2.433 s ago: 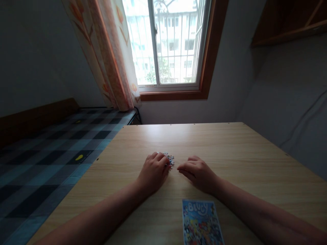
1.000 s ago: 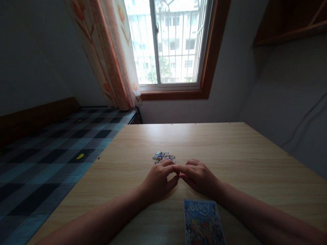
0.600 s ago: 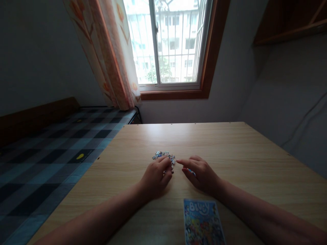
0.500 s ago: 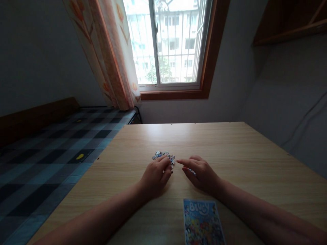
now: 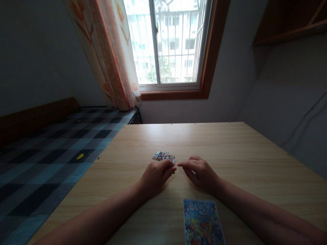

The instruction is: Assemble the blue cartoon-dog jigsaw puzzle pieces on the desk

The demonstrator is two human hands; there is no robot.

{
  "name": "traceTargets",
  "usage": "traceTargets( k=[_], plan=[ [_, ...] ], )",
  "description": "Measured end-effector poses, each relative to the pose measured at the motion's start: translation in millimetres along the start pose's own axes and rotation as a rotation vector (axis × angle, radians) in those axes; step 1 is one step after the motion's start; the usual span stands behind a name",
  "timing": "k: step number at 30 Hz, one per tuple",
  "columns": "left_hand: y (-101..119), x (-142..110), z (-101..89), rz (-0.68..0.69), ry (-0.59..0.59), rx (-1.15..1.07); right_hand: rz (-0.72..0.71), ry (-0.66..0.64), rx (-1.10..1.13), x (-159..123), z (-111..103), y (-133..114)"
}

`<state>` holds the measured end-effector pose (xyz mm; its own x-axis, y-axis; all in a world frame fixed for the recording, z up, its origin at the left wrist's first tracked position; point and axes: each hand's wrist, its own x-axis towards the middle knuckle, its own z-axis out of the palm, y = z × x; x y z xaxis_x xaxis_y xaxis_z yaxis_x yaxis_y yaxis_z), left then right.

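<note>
A small heap of jigsaw puzzle pieces (image 5: pixel 163 156) lies on the wooden table. Just in front of it is my left hand (image 5: pixel 155 175), thumb and fingers pinched together; anything between the tips is too small to make out. A piece partly shows below those fingertips. To the right, my right hand (image 5: pixel 200 172) rests low over the table with its index finger stretched toward the left hand and the thumb slightly apart. A bit of something pale shows under its palm, mostly hidden. The two hands' fingertips are close but apart.
A colourful picture card (image 5: pixel 203 223) marked "BLUEY" lies near the front of the table (image 5: pixel 255 163). A bed with a checked cover (image 5: pixel 63 153) stands left of the table. Beyond the table are a curtain (image 5: pixel 107 51) and a barred window (image 5: pixel 178 44).
My left hand has moved slightly right and toward me, uncovering more of the heap, and its fingers now point right. The right index finger and thumb have drawn a little closer together.
</note>
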<state>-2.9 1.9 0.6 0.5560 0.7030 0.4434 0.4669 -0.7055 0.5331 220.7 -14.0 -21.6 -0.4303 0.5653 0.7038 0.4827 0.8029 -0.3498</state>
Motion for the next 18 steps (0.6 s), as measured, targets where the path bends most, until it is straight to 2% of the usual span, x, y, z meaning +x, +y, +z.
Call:
traceTargets(
  k=[18],
  plan=[
    [0.8,0.6,4.1,0.038,-0.022,0.028,0.037,-0.06,0.023,-0.3,1.0,-0.9]
  ],
)
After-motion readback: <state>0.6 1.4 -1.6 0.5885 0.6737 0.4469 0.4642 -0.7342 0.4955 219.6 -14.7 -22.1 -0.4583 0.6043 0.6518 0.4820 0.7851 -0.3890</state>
